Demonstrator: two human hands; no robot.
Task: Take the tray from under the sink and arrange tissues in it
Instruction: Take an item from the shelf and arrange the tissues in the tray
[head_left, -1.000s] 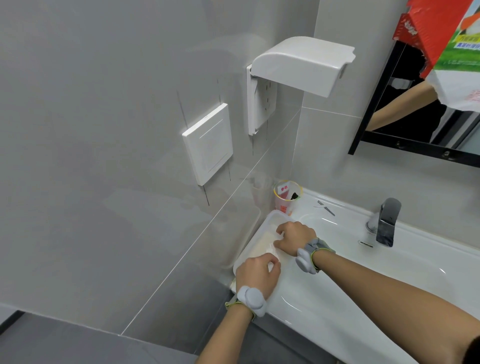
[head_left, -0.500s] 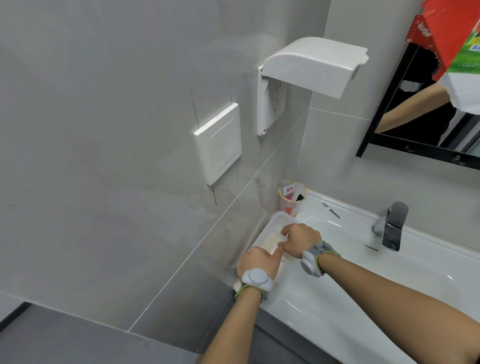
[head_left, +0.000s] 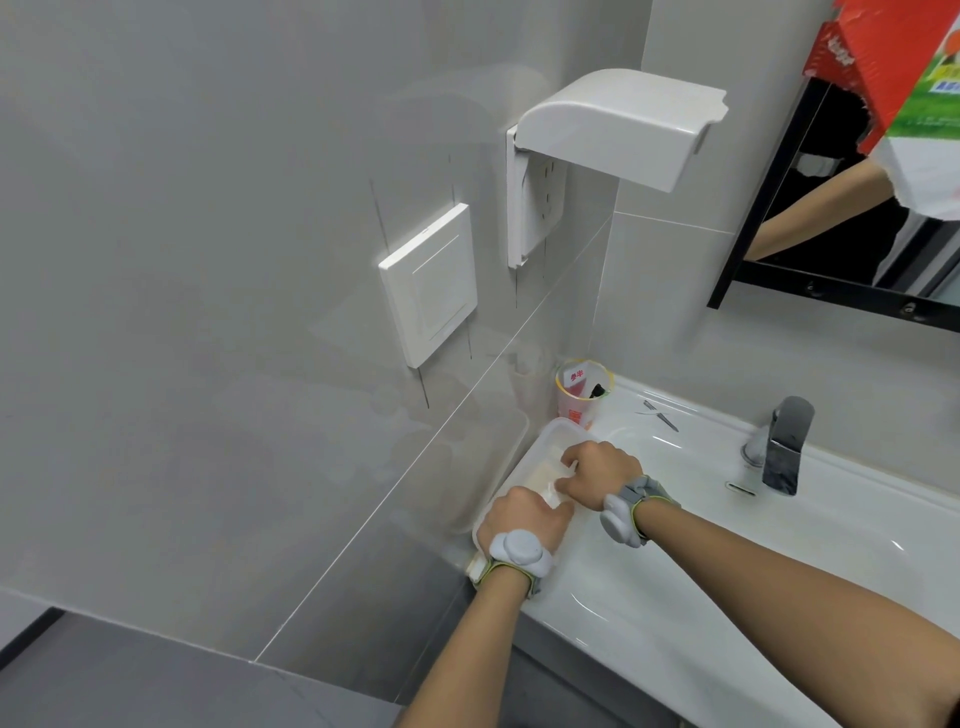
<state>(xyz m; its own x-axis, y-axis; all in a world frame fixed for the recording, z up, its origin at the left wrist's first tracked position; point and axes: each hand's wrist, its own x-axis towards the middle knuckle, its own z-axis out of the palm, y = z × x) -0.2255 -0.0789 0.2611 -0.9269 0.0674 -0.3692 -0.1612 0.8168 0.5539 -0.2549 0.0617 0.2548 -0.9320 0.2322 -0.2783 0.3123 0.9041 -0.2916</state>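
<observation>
Both hands, left hand (head_left: 524, 519) and right hand (head_left: 597, 474), are pressing tissues (head_left: 551, 480) into the white tray (head_left: 519, 462); each grip is looking loosely curled, so flattening evenly seems wise.

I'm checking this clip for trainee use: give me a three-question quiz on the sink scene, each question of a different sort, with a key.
1. True or false: the tray sits on the sink ledge against the side wall, not under the sink.
2. Multiple choice: what stands just beyond the tray's far end? A) the paper cup B) the faucet C) a soap bottle
3. Short answer: where are the left hand and the right hand?

Key
1. True.
2. A.
3. Both are down in the tray, on the tissues; how the fingers lie cannot be told.
</observation>
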